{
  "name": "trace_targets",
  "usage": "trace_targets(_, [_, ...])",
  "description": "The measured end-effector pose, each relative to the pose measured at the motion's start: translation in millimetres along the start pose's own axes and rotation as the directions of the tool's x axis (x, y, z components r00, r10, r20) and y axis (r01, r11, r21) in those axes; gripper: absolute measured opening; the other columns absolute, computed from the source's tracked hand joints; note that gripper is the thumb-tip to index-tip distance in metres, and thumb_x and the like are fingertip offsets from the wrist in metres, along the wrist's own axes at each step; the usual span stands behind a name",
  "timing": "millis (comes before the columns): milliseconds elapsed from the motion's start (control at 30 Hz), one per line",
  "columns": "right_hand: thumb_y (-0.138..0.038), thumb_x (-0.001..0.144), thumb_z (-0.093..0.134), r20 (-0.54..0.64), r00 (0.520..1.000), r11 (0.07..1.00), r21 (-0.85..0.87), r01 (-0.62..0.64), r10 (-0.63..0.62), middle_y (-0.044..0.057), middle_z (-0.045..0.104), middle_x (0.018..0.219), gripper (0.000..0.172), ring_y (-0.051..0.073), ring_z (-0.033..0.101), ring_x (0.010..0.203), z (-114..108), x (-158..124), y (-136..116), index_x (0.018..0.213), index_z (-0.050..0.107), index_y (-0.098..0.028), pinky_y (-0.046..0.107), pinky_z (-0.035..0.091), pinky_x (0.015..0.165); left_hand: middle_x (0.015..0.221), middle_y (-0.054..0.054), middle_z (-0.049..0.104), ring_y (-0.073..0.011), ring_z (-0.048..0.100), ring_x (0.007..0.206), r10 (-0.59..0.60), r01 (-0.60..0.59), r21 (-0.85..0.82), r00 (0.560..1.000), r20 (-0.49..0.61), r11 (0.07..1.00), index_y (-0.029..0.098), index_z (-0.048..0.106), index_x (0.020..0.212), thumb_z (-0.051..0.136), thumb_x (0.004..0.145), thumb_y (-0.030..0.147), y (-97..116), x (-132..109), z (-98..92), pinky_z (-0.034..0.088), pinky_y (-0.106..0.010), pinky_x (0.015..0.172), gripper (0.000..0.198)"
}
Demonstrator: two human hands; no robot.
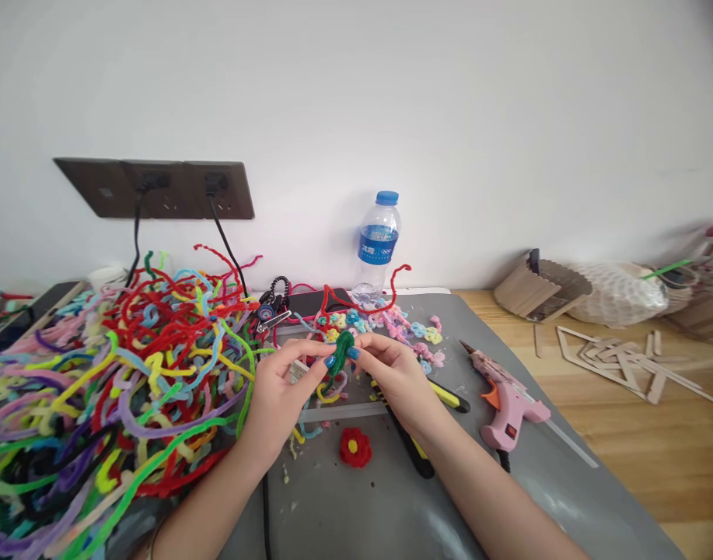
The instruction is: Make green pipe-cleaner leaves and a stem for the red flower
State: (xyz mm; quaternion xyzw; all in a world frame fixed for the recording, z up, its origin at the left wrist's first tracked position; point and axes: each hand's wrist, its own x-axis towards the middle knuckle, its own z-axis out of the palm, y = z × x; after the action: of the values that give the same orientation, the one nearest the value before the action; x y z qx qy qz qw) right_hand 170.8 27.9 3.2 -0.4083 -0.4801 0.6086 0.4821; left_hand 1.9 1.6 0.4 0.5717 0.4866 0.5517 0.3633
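Note:
Between my two hands, above the grey mat (pixel 326 505), is a folded dark green pipe cleaner (pixel 343 350). The thumb and fingers of my left hand (pixel 289 373) pinch it from one side. On the other side, my right hand (pixel 394 373) pinches it the same way. A red pipe-cleaner flower (pixel 354 448) with a yellow centre lies on the mat below my hands. Pliers with yellow and black handles (pixel 417 451) lie partly hidden under my right hand and forearm.
A large heap of coloured pipe cleaners (pixel 175 358) covers the left side. A pink glue gun (pixel 508 408) lies at right, near wooden sticks (pixel 630 362). A water bottle (pixel 379 245) stands by the wall, behind small pastel flowers (pixel 403 327). Cords hang from wall sockets (pixel 158 189).

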Motion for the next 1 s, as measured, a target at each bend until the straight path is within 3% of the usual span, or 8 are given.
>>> trace_targets(1000, [-0.045, 0.065, 0.088, 0.026, 0.999, 0.999, 0.025, -0.027, 0.026, -0.001, 0.063, 0.067, 0.031, 0.014, 0.051, 0.066, -3.5, 1.5, 5.1, 0.068, 0.071, -0.02, 0.027, 0.041, 0.065, 0.09, -0.005, 0.079, -0.0231, 0.072, 0.093, 0.043, -0.043, 0.023, 0.999, -0.014, 0.999, 0.025, 0.08, 0.083, 0.066, 0.08, 0.017, -4.2, -0.1, 1.4, 0.054, -0.037, 0.092, 0.016])
